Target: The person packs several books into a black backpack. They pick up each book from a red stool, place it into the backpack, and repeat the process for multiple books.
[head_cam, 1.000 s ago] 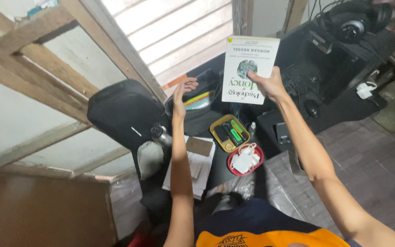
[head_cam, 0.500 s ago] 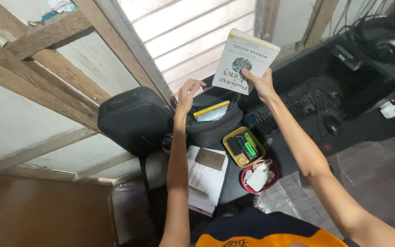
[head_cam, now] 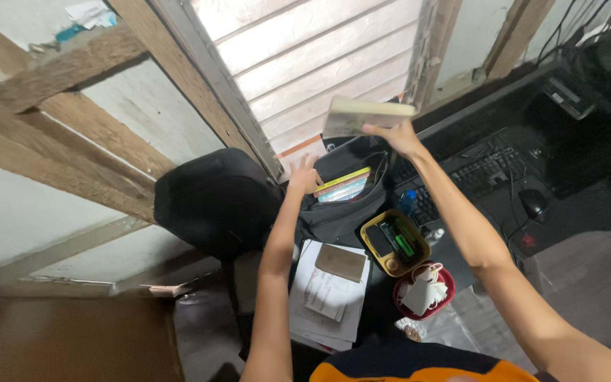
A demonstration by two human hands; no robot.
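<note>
My right hand holds a white paperback book, tipped nearly flat so its page edges face me, above an open dark bag. Several colourful books stand inside that bag. My left hand rests on the bag's left rim, fingers spread, right beside the books.
A black backpack lies left of the bag. Nearer me are papers with a brown card, a yellow tray of small items and a red bowl with white chargers. A keyboard and mouse sit right.
The book has tilted from cover-facing to almost flat and come down towards the bag. My left hand dropped onto the bag's rim. The view shifted left.
</note>
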